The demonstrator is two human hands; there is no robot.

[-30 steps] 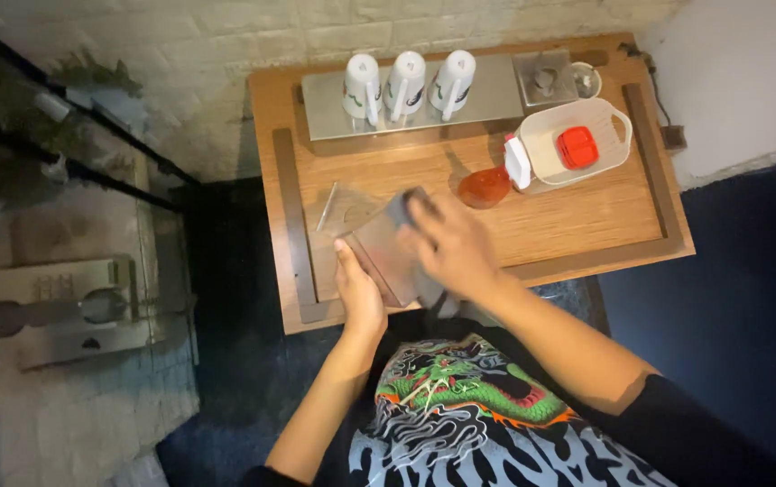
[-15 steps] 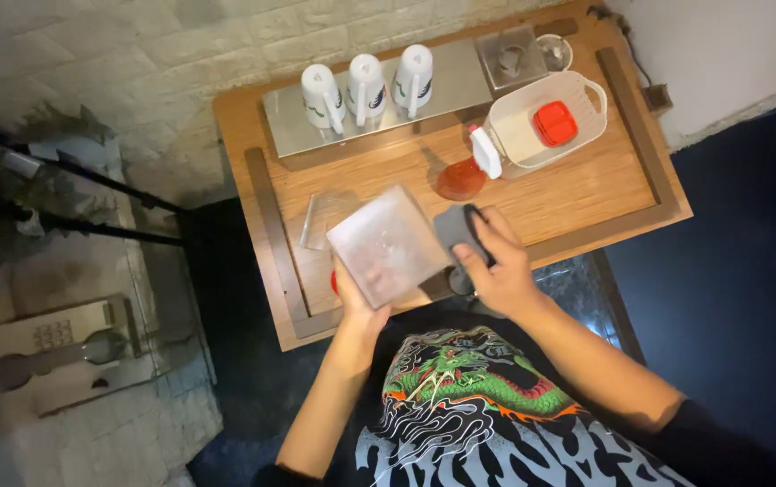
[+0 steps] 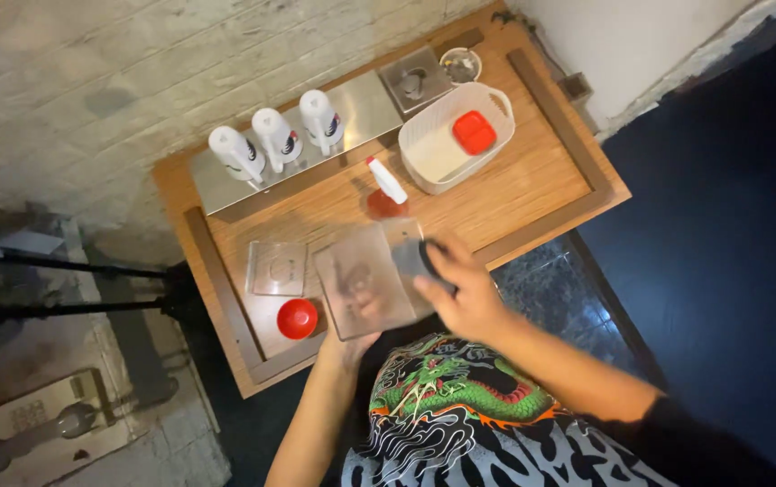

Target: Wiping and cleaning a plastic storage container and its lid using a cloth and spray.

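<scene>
On the left of the wooden table [image 3: 532, 194] lies a clear square lid [image 3: 276, 268], and just in front of it a small red round cap [image 3: 298, 318]. Next comes the left hand [image 3: 352, 338], which props up a clear square plastic panel [image 3: 365, 281] from below, tilted over the table's front edge; its fingers show faintly through the plastic and seem curled under it. The right hand [image 3: 462, 293] closes its fingers on a dark cloth [image 3: 413, 260] pressed against the panel's right side.

To wipe well, I judge the left hand should brace the panel firmly, so that it does not flex or slip, while the cloth works in overlapping strokes right to the corners.

Behind stand 3 white squeeze bottles [image 3: 275, 137] on a metal tray [image 3: 365, 104], then a white-nozzled bottle with a red base [image 3: 384, 188], and a white basket [image 3: 424, 149] with a red square lid [image 3: 474, 132] inside. A whitewashed brick wall [image 3: 117, 72] rises behind the table, a tripod's black legs [image 3: 54, 289] stand at far left, and dark blue floor [image 3: 731, 234] spreads to the right
</scene>
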